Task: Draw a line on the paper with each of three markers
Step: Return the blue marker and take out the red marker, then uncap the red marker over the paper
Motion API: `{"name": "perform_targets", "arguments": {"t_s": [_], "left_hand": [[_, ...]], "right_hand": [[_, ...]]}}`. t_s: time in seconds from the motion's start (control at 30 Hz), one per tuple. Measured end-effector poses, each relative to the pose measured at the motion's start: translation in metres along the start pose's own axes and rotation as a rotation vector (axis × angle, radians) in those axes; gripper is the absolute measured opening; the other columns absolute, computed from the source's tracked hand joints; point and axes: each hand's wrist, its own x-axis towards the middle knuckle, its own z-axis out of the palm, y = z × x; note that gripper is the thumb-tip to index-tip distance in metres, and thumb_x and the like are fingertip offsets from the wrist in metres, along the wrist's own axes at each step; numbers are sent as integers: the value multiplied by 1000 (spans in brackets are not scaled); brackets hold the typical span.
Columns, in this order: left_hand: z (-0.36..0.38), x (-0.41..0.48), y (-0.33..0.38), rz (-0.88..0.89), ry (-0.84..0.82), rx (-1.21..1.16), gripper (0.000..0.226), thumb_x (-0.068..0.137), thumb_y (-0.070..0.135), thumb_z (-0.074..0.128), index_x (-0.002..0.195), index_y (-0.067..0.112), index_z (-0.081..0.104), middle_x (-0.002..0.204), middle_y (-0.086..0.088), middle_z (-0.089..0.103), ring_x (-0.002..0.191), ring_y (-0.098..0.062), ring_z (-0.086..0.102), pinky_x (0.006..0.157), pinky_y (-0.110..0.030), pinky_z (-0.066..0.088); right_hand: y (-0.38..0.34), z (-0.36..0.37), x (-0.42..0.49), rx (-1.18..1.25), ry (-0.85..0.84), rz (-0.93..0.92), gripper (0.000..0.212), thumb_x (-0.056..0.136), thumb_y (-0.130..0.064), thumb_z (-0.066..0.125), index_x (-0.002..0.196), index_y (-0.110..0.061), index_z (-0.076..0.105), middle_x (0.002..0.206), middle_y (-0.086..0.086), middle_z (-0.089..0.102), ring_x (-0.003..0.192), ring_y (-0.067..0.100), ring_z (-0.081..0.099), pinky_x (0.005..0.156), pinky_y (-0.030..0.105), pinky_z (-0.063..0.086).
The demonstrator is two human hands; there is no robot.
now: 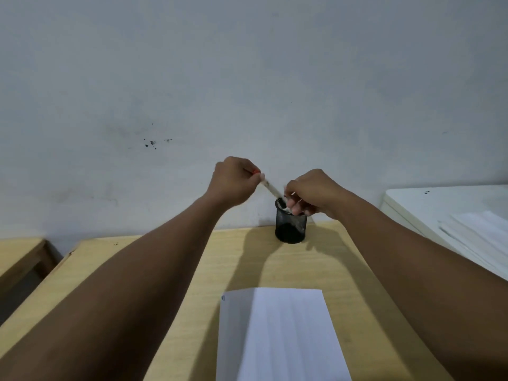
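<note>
A white sheet of paper (280,334) lies on the wooden desk (275,262) close to me, with a small dark mark near its top left corner. A black mesh pen cup (290,225) stands at the desk's far edge by the wall. My left hand (233,182) pinches the red-capped end of a white marker (272,188) that slants down into the cup. My right hand (313,193) is over the cup's rim, fingers curled on another white marker there; that marker is mostly hidden.
A white cabinet top (428,204) with a stack of white sheets (478,237) sits to the right. A second wooden desk (19,254) stands at the left, across a gap. The grey wall rises right behind the cup.
</note>
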Motion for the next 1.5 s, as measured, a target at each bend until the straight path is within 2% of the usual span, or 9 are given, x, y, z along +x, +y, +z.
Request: {"name": "perform_targets", "arguments": {"t_s": [0.13, 0.23, 0.43, 0.8, 1.0, 1.13, 1.23, 1.33, 1.5], "left_hand": [[-41, -15, -7, -115, -13, -246, 16, 89, 28, 76, 94, 14, 81, 86, -6, 81, 86, -19, 77, 78, -32, 58], [-65, -32, -15, -208, -96, -456, 16, 92, 22, 75, 93, 6, 78, 89, -12, 78, 82, -20, 75, 76, -30, 53], [-74, -77, -57, -350, -192, -528, 22, 94, 26, 75, 93, 4, 78, 86, -14, 75, 77, -18, 73, 74, -29, 53], [-55, -131, -124, -541, -73, -819, 26, 100, 25, 65, 88, 2, 72, 69, -5, 68, 90, -26, 75, 83, -29, 62], [-61, -150, -151, -504, -284, -165, 21, 87, 18, 80, 81, -2, 79, 71, 5, 79, 74, -9, 73, 70, -22, 57], [-36, -147, -126, -372, -454, 53, 8, 80, 22, 75, 77, 15, 78, 71, 16, 74, 74, -2, 67, 65, -17, 47], [-22, -147, -118, -313, -554, 155, 6, 78, 27, 72, 75, 23, 72, 70, 19, 68, 75, -3, 63, 67, -21, 48], [-15, -149, -120, -333, -560, 179, 12, 72, 33, 73, 76, 23, 70, 71, 15, 71, 76, -9, 68, 76, -31, 59], [-14, -151, -118, -372, -612, 144, 24, 66, 41, 77, 79, 24, 66, 77, 11, 73, 74, -11, 66, 71, -29, 55]], "right_hand": [[-13, 34, -17, 188, -262, 136, 63, 94, -61, 60, 105, 0, 68, 78, 14, 75, 51, 19, 68, 45, 25, 47], [-13, 71, -26, 468, -300, 227, 79, 89, -72, 56, 111, 4, 67, 83, 15, 72, 45, 15, 60, 43, 22, 41], [-1, 132, -32, 904, -158, 242, 37, 100, -45, 61, 85, -11, 58, 60, 3, 51, 29, 6, 33, 31, 17, 20], [16, 134, -28, 948, -88, 115, 23, 103, -20, 59, 84, -7, 57, 44, 3, 61, 32, 9, 57, 33, 17, 38], [26, 106, -39, 771, -222, 80, 15, 97, -15, 59, 92, -5, 69, 71, 14, 73, 62, 26, 78, 52, 26, 57], [40, 124, -42, 671, -164, 67, 13, 90, -14, 74, 83, -7, 67, 60, 9, 66, 45, 15, 63, 42, 21, 47], [60, 136, -47, 528, -71, 64, 12, 88, -14, 74, 80, -7, 69, 59, 8, 61, 39, 12, 50, 38, 21, 35], [81, 147, -58, 506, -29, 55, 11, 90, -14, 69, 85, -4, 68, 59, 10, 63, 40, 15, 54, 39, 22, 34], [100, 160, -69, 468, 23, 10, 16, 90, -11, 64, 75, -7, 64, 63, 16, 70, 44, 24, 59, 42, 24, 34]]}}
